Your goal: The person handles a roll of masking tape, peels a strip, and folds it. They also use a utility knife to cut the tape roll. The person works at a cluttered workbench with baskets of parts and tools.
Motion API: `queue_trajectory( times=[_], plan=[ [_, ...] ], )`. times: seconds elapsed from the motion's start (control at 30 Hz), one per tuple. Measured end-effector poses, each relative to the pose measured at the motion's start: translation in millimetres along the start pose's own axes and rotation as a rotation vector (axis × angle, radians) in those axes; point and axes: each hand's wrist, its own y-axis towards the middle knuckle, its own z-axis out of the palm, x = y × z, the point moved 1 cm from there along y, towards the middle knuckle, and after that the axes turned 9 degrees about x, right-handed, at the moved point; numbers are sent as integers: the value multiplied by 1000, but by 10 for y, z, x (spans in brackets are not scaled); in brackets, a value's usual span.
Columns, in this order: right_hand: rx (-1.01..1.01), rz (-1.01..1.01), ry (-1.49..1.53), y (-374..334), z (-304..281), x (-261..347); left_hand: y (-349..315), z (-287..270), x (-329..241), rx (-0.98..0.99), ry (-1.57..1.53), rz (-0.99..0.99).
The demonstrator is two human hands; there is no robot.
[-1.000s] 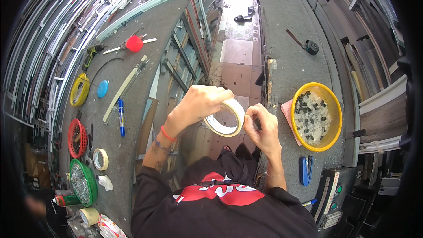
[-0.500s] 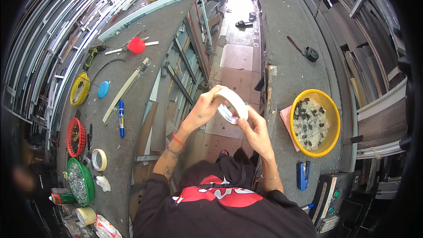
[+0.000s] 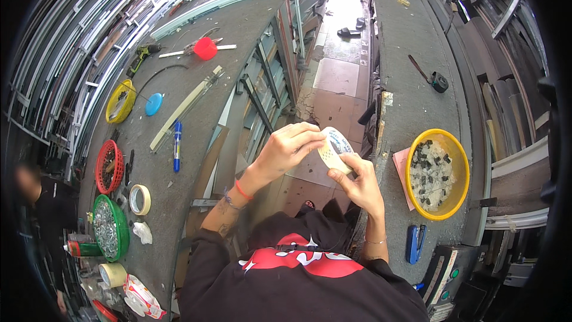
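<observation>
Since the earlier frame I am seeing the tape roll turning edge-on between the benches, left hand and right hand both clamping it; fingertips picking slowly along the rim are finding the end best.

tape roll partly hidden by fingers, bystander's face blurred

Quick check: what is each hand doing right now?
Left hand: fingers closed on the edge of the tape roll.
Right hand: gripping the same tape roll from below.
</observation>
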Motion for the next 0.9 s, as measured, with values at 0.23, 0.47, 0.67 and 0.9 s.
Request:
queue_trajectory(
  times=[0.23, 0.47, 0.67, 0.9],
  plan=[
    [-13, 63, 45, 19, 44, 23, -61, 97, -34, 16, 290, -69],
    [-54, -58, 39, 17, 121, 51, -121, 36, -191, -59, 415, -25],
    [-271, -46, -214, 67, 89, -20, -142, 106, -339, -30, 340, 7],
    [-162, 2, -243, 20, -74, -85, -101, 232, -339, -1, 90, -128]
  ],
)
